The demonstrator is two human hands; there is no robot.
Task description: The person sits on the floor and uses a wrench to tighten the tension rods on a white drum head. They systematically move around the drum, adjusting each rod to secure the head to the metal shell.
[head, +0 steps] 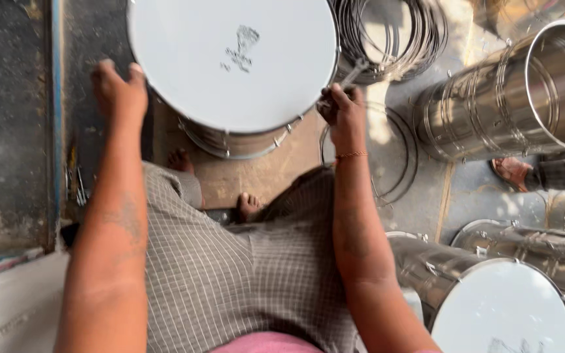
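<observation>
Floor: grey concrete floor [426, 202], a wooden board [256, 173] laid under the drum [233, 62].
Left hand [118, 88]: pressed open on the drum's rim.
Right hand [342, 111]: clamped on a metal tool [351, 73].
Right, near: steel drum shells [511, 98] are stacked.
Far: wire hoops [393, 36].

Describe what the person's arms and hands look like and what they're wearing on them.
Both arms are bare, with no sleeves or gloves. The right hand has a thin orange thread bracelet at the wrist. The left hand wears nothing; a faint dark marking shows on that forearm.
</observation>
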